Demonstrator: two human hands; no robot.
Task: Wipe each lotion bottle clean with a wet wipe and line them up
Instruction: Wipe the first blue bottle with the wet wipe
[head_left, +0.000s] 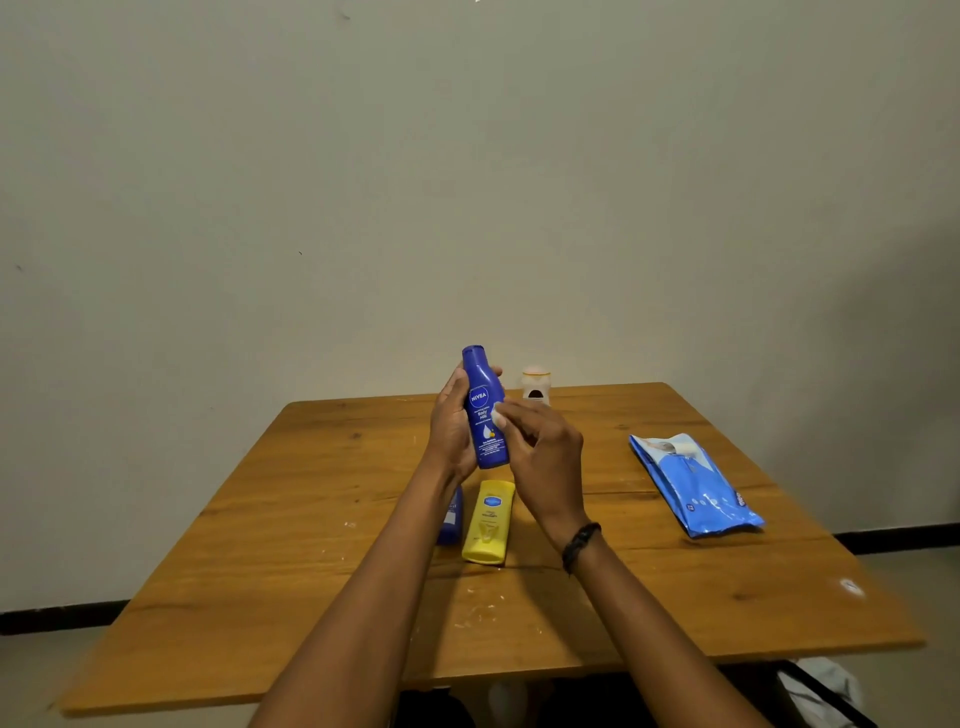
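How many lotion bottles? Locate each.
4: Nivea bottle in left hand; yellow bottle lying on table; blue bottle part-hidden behind left forearm; white bottle upright at far edge.

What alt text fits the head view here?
A person's left hand holds a blue lotion bottle upright above a wooden table while the right hand holds a white wet wipe against its label. A yellow bottle lies on the table below, a blue wipes pack to the right.
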